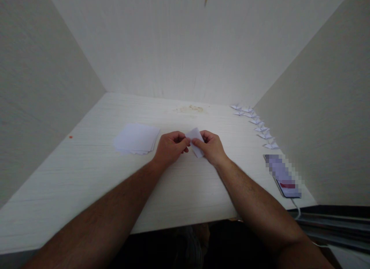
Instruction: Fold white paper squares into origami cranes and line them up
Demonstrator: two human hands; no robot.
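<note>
A small folded piece of white paper is held between my two hands, a little above the middle of the white table. My left hand pinches its left edge between thumb and fingers. On the other side my right hand grips it, the thumb lying flat across its face and the fingers behind. The fingers behind the paper are partly hidden. Just left of my left hand lies a loose stack of white paper sheets.
Several folded white paper cranes stand in a line along the table's right side. Nearer me lies a phone, its screen blurred, with a white cable running off the edge. Walls enclose the table at left, back and right.
</note>
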